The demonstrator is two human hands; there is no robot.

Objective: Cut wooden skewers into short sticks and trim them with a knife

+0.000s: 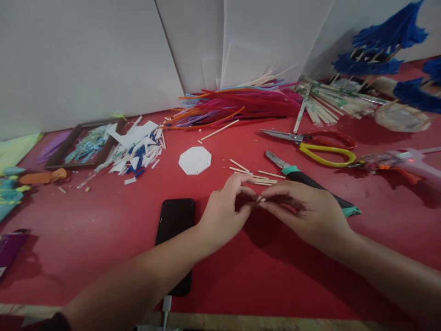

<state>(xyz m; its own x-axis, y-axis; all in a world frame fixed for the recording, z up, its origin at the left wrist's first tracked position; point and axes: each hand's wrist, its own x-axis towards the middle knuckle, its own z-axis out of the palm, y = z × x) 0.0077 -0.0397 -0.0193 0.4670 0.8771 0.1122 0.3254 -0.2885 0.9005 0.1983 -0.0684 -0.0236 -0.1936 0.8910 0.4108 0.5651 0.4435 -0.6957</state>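
Note:
My left hand (225, 209) and my right hand (310, 211) meet fingertip to fingertip over the red table. Between their pinched fingers are small pale wooden stick pieces (262, 199); only the ends show. Just beyond the fingers lie several short wooden sticks (265, 181). A white octagonal card (195, 161) with small holes near its corners lies flat, farther back on the left. A cutter (310, 184) with a black and teal handle rests behind my right hand. Under my left forearm is a black phone (176, 220) with a white cable.
Red-and-yellow-handled scissors (310, 142) and a glue gun (399, 163) lie at the right. Pipe cleaners (237, 105) and wrapped sticks (330, 103) are heaped at the back. Paper scraps (141, 147) and a brown frame (86, 145) sit on the left; blue fringed models (375, 55) stand back right.

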